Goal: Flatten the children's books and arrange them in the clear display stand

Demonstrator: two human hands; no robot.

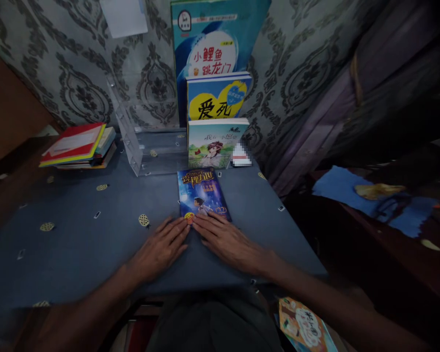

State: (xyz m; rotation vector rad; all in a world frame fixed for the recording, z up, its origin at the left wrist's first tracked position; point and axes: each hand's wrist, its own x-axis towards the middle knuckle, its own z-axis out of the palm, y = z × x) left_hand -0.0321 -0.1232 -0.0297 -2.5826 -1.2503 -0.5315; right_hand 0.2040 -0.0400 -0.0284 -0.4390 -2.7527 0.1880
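Observation:
A dark blue book (pixel 205 193) with gold lettering lies flat on the table (pixel 95 254). My left hand (pixel 164 244) rests palm down with its fingers stretched out, the tips at the book's lower left corner. From the other side my right hand (pixel 225 239) lies flat with outstretched fingers, its fingertips over the book's lower edge. Just behind that book, a light green book (pixel 218 144) stands in a clear stepped rack (pixel 130 139). A blue and yellow book (pixel 219 95) and a tall teal book (pixel 220 36) rise behind it.
A stack of books and folders (pixel 78 146) sits at the table's back left. Patterned wallpaper (pixel 91 93) backs the table, and a curtain (pixel 315 117) hangs at right. Below the front edge lies an orange book (pixel 306 325). Blue cloth (pixel 337 188) lies on a dark red surface at right.

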